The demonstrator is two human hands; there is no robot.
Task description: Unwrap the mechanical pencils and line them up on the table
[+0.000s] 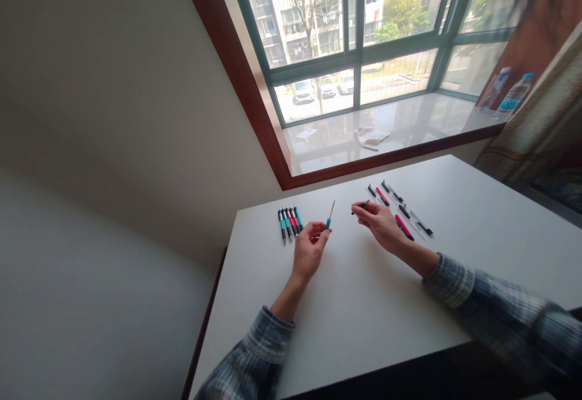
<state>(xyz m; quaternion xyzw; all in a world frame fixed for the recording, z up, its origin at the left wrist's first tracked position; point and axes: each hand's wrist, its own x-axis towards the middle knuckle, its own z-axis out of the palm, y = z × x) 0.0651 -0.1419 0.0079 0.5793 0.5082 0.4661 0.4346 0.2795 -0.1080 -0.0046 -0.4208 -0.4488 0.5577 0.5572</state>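
Note:
My left hand (310,253) pinches a teal pen barrel (328,224) upright, with a thin refill (333,208) standing out of its top. To the right, my right hand (382,225) is closed with a small black pen part (365,203) at its fingertips; the fingers hide some of it. Beyond my left hand lies a row of pens (290,223) in teal, pink and black. Loose pen parts lie around my right hand: a pink and black barrel (404,228), a black and clear piece (422,223) and thin refills (414,225) among them.
The white table (364,315) meets a wall (136,145) on the left and a window sill (336,145) at the back. On the sill are a cloth (373,138) and two plastic bottles (513,96). A curtain (522,127) hangs at the right.

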